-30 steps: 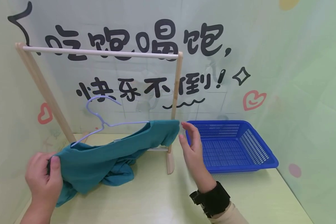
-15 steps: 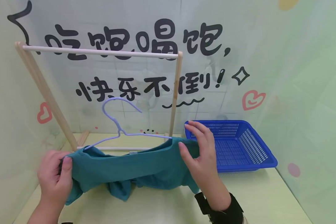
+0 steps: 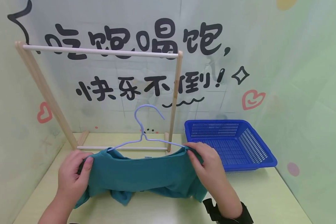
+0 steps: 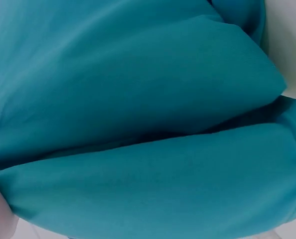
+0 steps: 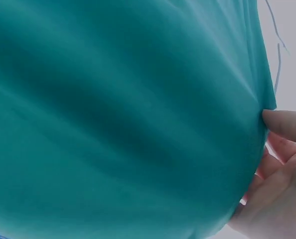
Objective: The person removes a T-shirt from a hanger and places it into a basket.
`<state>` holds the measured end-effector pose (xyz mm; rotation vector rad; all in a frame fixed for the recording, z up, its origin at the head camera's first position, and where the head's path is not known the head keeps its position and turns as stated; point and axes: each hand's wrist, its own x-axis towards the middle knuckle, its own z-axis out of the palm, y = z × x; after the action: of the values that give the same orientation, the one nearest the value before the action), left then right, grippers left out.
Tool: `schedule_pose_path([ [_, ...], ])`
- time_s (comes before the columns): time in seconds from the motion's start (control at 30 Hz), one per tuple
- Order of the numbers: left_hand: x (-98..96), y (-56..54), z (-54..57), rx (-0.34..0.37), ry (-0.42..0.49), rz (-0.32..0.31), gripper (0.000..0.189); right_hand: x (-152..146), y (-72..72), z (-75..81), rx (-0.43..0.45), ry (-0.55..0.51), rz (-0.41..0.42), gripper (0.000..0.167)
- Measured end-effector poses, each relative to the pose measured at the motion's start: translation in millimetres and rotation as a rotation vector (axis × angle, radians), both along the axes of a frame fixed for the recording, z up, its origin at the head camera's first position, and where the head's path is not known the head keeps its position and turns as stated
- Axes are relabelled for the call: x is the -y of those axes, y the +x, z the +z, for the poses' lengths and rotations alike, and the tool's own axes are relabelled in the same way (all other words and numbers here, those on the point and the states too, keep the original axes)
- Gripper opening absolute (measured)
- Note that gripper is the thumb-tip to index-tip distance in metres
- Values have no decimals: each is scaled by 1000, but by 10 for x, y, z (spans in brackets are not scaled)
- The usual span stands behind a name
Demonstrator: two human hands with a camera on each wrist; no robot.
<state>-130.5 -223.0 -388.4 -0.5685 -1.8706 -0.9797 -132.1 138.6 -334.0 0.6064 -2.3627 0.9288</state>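
A teal shirt (image 3: 140, 174) spreads between the two hands in the head view, its neckline facing up and its lower part bunched beneath. Out of the neckline rises a lavender clothes hanger (image 3: 142, 129), hook upward, its arm ends covered by the cloth. My left hand (image 3: 74, 172) grips the left shoulder of the shirt, thumb in front. At the other shoulder, my right hand (image 3: 210, 165) pinches the cloth near the hanger's arm. Teal fabric (image 4: 148, 99) fills the left wrist view. In the right wrist view, thumb and fingers (image 5: 282, 124) hold the shirt's edge.
A wooden rack with a white top rail (image 3: 100, 51) stands behind the shirt, and its low rail crosses just behind the hanger. To the right sits a blue plastic basket (image 3: 261, 155) on the pale table (image 3: 257, 196). Printed wall sheets enclose the back and sides.
Shirt and hanger have moved right and lower, now nearly level. The right hand has gone from beside the shirt to pinching its right shoulder; the left hand has kept its grip, shifting right.
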Motion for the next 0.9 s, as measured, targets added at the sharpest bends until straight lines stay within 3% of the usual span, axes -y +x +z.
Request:
schedule_pose_path([
  [0.13, -52, -12, -37, 26, -54, -3, 17, 11, -11, -73, 72, 12, -6, 22],
  [0.47, -309, -29, -75, 11, -234, 18, 34, 172, 26, -145, 215, -32, 115, 23],
  [0.6, -361, -15, -103, 27, -310, 21, 37, 233, 18, -154, 241, -62, 151, 16],
  [0.9, -422, -7, -107, 50, -309, -36, 27, 233, -6, -227, 417, -197, 187, 9],
])
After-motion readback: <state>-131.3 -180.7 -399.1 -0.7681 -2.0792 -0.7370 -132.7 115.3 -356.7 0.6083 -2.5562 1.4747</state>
